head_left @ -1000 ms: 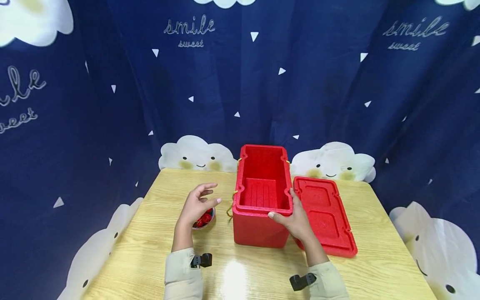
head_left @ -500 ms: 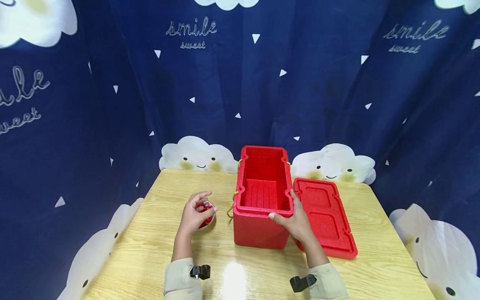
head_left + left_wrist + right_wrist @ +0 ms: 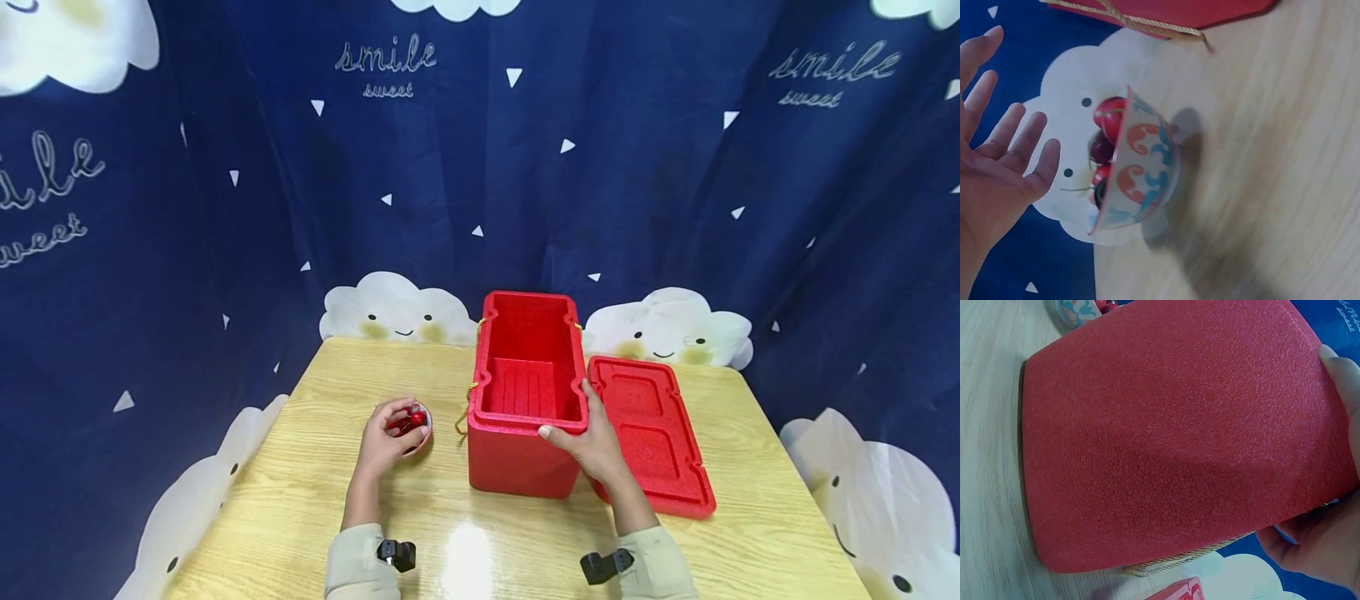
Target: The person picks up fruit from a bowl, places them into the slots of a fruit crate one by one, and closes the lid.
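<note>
A small patterned bowl (image 3: 1150, 159) with an orange and blue design stands on the table, holding several dark red cherries (image 3: 1110, 119). My left hand (image 3: 381, 440) hovers over its left side in the head view; the left wrist view shows its fingers (image 3: 1013, 134) spread and bent a little, apart from the fruit. The red foam box (image 3: 521, 462) stands lidless at the middle, its floor ribbed and bare. My right hand (image 3: 597, 442) grips the box's near right corner, with the thumb on the front rim and the fingers along the right side.
A red lid (image 3: 651, 433) lies flat on the table to the right of the box. Yellow cord (image 3: 461, 417) hangs at the box's left side. The wooden table (image 3: 315, 500) backs onto a dark blue curtain (image 3: 480, 167) with white clouds.
My left hand has come down and nearer over the bowl of cherries, its fingers lower around the fruit. The right hand stays on the box corner, and the box has not moved.
</note>
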### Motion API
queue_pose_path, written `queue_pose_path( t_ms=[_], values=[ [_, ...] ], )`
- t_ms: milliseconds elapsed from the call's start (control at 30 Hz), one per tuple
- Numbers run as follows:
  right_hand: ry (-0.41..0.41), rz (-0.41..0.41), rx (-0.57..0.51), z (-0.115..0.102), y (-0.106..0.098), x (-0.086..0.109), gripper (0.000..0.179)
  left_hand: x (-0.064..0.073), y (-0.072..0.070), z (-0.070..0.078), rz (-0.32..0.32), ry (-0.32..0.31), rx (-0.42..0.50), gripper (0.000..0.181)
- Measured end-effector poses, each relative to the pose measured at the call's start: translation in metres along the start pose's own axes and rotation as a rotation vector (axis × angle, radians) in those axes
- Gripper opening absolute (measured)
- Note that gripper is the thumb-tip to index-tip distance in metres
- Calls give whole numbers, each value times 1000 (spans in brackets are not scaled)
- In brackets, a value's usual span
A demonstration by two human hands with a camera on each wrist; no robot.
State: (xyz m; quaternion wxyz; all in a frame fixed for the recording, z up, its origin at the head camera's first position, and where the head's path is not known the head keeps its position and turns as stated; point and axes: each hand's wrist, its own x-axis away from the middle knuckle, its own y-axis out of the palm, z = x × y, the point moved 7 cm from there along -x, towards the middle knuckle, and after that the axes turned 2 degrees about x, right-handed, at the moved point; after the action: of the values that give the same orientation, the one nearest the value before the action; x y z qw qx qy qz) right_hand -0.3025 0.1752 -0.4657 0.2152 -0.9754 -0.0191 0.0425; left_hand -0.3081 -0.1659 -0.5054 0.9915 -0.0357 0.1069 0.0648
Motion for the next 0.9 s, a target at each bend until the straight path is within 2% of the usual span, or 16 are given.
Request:
queue_pose_path(
  t_ms=[167, 367, 633, 800, 900],
  values=[
    [8, 2, -5, 1, 0, 0, 110, -1, -1, -10, -3, -15, 3, 49],
    [-4, 3, -5, 0, 0, 0, 110, 1, 1, 2, -43, -6, 52, 48],
    [-6, 15, -12, -1, -1, 0, 109, 0, 2, 3, -38, -38, -30, 46],
    [-3, 14, -16, -1, -1, 1, 110, -4, 2, -4, -39, -45, -51, 46],
    [-1, 16, -10, 0, -1, 1, 110, -8, 1, -15, -21, -48, -52, 47]
  ],
)
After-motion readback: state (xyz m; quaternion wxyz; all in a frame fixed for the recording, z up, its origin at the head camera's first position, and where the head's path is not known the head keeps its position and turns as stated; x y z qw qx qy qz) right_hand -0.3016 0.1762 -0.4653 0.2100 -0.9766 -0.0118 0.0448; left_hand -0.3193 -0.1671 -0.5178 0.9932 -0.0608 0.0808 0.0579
